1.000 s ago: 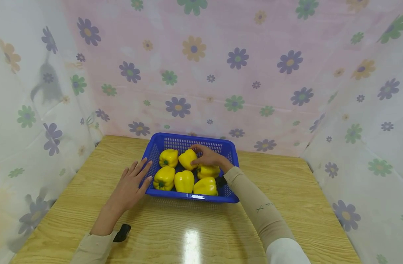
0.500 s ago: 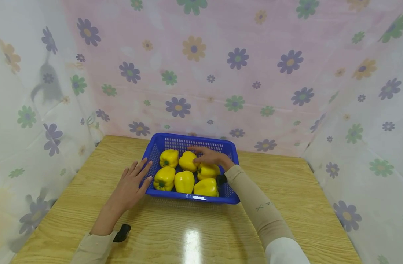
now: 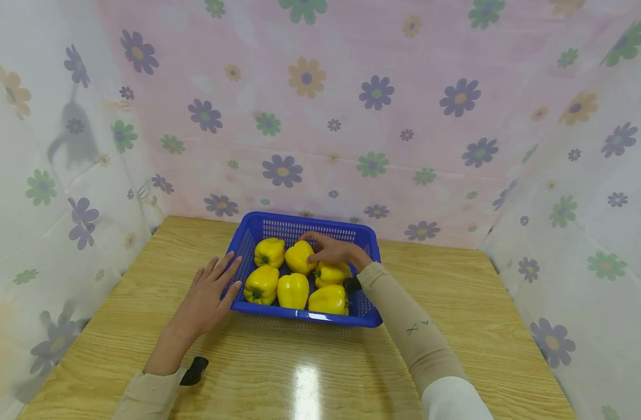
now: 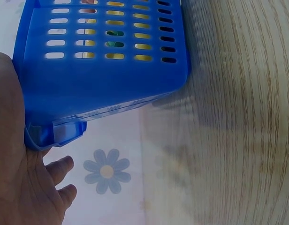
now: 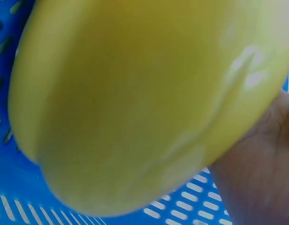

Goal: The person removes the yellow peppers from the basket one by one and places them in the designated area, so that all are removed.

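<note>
Several yellow bell peppers lie in a blue plastic basket (image 3: 346, 319) on the wooden table. My right hand (image 3: 335, 249) reaches over the basket's right part. Its curved fingers and thumb hold the right side of the back-middle bell pepper (image 3: 298, 258), which sits low among the others. Under the wrist lies another bell pepper (image 3: 330, 274); a bell pepper (image 5: 135, 103) fills the right wrist view and hides the fingertips there. My left hand (image 3: 207, 297) rests with spread, fairly straight fingers against the basket's left rim (image 4: 41, 93).
A front-left bell pepper (image 3: 261, 284), a front-middle one (image 3: 293, 290), a front-right one (image 3: 328, 299) and a back-left one (image 3: 270, 252) share the basket. Wooden tabletop (image 3: 257, 367) surrounds it. A flowered curtain (image 3: 330, 99) hangs close behind the basket and at both sides.
My right hand's fingers loosened and lifted a little from the back-middle pepper half a second ago, then closed against it again. The peppers barely shifted. My left hand stays put.
</note>
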A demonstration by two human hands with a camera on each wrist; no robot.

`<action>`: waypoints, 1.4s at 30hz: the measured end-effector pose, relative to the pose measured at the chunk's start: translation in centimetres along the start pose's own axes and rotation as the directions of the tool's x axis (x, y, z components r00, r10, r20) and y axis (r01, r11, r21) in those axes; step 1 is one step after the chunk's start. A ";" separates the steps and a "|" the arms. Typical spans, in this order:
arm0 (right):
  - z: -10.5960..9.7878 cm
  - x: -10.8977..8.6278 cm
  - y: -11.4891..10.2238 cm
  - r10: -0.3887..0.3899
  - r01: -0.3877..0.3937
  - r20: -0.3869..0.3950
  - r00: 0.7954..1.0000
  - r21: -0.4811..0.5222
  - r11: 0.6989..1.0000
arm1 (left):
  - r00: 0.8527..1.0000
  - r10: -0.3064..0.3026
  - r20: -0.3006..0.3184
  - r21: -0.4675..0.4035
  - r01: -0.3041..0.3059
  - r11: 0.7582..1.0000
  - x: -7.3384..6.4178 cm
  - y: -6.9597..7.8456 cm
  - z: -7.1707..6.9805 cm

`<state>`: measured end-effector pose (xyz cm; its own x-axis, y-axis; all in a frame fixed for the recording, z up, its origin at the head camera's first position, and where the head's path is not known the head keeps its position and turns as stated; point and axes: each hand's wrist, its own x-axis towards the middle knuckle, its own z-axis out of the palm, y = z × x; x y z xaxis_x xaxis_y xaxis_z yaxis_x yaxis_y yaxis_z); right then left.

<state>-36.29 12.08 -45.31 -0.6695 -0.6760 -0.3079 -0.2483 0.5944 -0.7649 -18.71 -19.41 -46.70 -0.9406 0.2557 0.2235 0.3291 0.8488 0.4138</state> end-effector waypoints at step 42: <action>-1.2 -1.1 -1.1 -0.050 0.097 -0.140 0.989 0.346 0.933 | 1.000 0.005 -0.002 -0.028 -0.005 1.000 -0.1 0.1 0.0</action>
<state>-36.10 12.68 -43.49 -0.7478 -0.6372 -0.1866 -0.0540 0.3384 -0.9395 -18.60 -19.35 -46.66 -0.9387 0.2591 0.2275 0.3362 0.8343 0.4370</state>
